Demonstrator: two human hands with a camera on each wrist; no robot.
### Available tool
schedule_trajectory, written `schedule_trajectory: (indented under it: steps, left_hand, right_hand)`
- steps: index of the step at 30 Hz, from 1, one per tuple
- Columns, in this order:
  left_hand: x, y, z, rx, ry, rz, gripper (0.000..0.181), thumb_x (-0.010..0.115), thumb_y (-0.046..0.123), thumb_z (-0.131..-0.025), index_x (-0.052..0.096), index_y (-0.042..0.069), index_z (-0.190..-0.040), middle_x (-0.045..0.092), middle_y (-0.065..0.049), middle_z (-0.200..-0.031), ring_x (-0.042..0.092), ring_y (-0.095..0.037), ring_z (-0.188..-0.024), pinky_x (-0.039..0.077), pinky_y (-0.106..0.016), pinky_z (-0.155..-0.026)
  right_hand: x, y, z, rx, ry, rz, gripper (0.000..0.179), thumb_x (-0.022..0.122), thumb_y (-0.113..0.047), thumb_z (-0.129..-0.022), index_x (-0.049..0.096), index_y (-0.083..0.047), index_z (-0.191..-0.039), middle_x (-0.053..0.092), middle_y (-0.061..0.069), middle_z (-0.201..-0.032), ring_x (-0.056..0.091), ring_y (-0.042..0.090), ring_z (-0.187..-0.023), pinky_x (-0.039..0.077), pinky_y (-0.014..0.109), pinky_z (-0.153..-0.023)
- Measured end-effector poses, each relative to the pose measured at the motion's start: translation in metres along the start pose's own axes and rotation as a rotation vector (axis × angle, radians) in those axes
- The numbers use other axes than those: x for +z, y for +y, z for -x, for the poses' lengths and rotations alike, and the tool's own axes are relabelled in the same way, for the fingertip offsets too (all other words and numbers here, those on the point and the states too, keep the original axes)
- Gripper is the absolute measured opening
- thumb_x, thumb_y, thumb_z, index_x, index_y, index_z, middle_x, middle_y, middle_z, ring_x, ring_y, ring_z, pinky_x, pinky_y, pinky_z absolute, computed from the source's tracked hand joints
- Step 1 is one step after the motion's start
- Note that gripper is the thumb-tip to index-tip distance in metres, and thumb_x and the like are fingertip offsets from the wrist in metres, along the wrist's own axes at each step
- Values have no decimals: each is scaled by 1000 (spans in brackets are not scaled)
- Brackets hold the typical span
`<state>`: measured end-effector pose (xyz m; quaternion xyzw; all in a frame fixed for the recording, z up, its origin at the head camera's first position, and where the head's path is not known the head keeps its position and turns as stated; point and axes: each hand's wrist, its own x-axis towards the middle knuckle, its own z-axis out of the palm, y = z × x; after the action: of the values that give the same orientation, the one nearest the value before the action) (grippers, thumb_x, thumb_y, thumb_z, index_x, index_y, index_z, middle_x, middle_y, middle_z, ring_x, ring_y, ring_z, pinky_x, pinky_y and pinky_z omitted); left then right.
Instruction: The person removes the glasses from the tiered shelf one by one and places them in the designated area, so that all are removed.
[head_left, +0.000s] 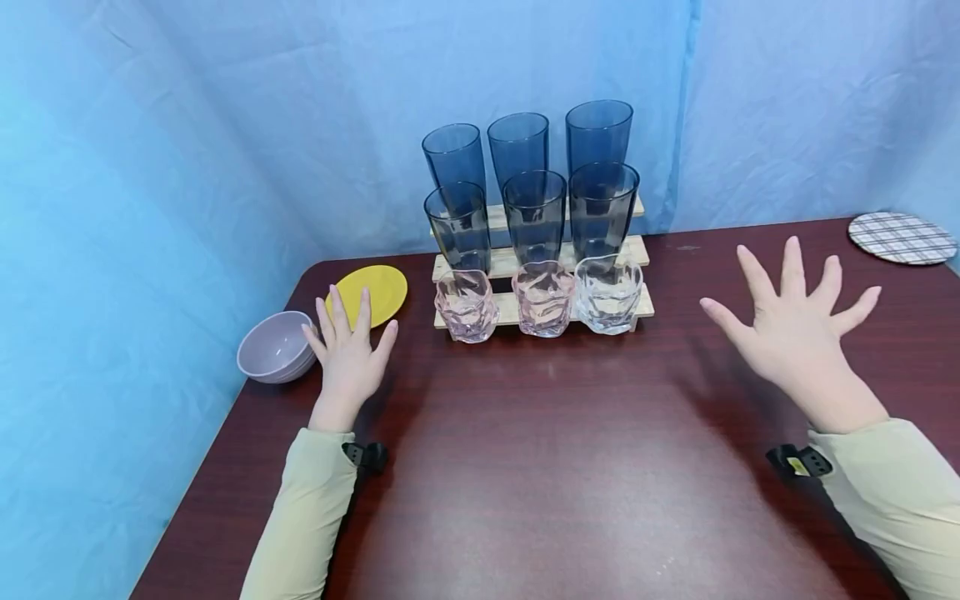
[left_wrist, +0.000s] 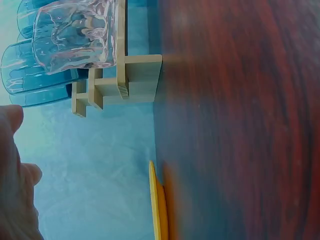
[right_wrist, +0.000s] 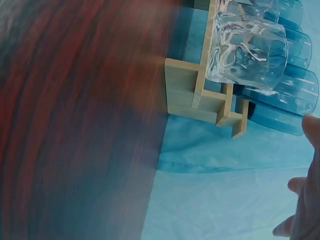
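Observation:
My left hand point(head_left: 347, 367) is held over the table with its fingers spread and nothing in it, nearest to a yellow plate point(head_left: 384, 287) and a lilac bowl point(head_left: 276, 346). On the right, my right hand point(head_left: 798, 333) hovers likewise, fingers fanned out and holding nothing. Between them, toward the back, stands a stepped wooden rack point(head_left: 506, 262). Its front step carries two pinkish wavy glasses point(head_left: 467, 307) and a clear wavy glass point(head_left: 609, 296). Several tall blue-grey tumblers point(head_left: 534, 217) fill the two steps behind. Both wrist views show the rack from its ends.
A round checked mat point(head_left: 902, 237) lies at the table's back right corner. Blue cloth point(head_left: 375, 100) hangs behind and along the left side of the dark red-brown table point(head_left: 555, 467). Each wrist wears a black strap device point(head_left: 366, 456).

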<state>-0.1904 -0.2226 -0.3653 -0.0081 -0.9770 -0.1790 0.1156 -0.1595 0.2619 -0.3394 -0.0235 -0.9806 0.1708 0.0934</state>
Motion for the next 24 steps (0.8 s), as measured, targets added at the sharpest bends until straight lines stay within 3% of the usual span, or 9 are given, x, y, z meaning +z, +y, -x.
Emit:
schedule_trajectory:
  steps: [3, 5, 9, 12, 15, 17, 20, 24]
  left_hand:
    - [2, 3, -3, -36, -19, 86, 72, 41, 50, -96, 13, 16, -153, -13, -17, -158, -16, -38, -142, -7, -63, -112]
    - [4, 5, -5, -78, -33, 179, 72, 45, 46, -96, 14, 14, -153, -8, -19, -157, -10, -39, -143, 2, -60, -115]
    - [9, 4, -11, -198, -67, 424, 66, 47, 38, -97, 20, 11, -152, 11, -21, -156, 11, -37, -143, 22, -54, -114]
    - [13, 2, -15, -293, -104, 681, 59, 45, 31, -99, 26, 7, -149, 25, -19, -152, 27, -33, -139, 27, -47, -114]
    - [20, 3, -18, -372, -139, 968, 54, 44, 23, -101, 28, 2, -147, 31, -20, -150, 34, -32, -136, 30, -43, -113]
    - [26, 6, -20, -402, -165, 1098, 52, 43, 19, -101, 27, -1, -147, 31, -21, -150, 35, -33, -135, 30, -42, -113]
    - [36, 13, -23, -425, -208, 1184, 52, 43, 15, -101, 26, -3, -146, 31, -22, -149, 36, -33, -134, 31, -41, -113]
    - [48, 21, -27, -436, -256, 1244, 51, 42, 13, -101, 25, -2, -147, 33, -22, -148, 38, -32, -134, 31, -40, -113]
  right_hand:
    - [4, -3, -1, -38, 63, -61, 79, 38, -62, -92, 15, -16, -152, -9, 26, -155, -12, 56, -135, -18, 76, -93]
    - [7, -6, -2, -64, 101, -117, 78, 44, -58, -91, 20, -14, -151, -1, 27, -155, -4, 55, -135, -12, 74, -96]
    - [13, -17, -4, -99, 133, -258, 79, 58, -48, -88, 25, -11, -149, 12, 27, -153, 9, 53, -132, 1, 72, -95]
    - [17, -27, -5, -108, 135, -366, 81, 66, -40, -84, 26, -11, -149, 21, 26, -151, 17, 53, -130, 9, 73, -93]
    - [19, -36, -7, -104, 107, -469, 85, 71, -35, -82, 25, -12, -149, 28, 25, -148, 23, 50, -131, 17, 71, -97]
    - [20, -41, -9, -93, 57, -545, 87, 71, -34, -82, 21, -12, -150, 29, 27, -147, 26, 48, -131, 21, 69, -101]
    - [23, -45, -13, -63, -44, -674, 91, 71, -31, -84, 14, -12, -152, 26, 28, -149, 26, 46, -134, 25, 65, -105]
    - [28, -52, -19, -27, -129, -806, 92, 70, -26, -86, 7, -12, -152, 22, 27, -151, 23, 46, -137, 21, 63, -109]
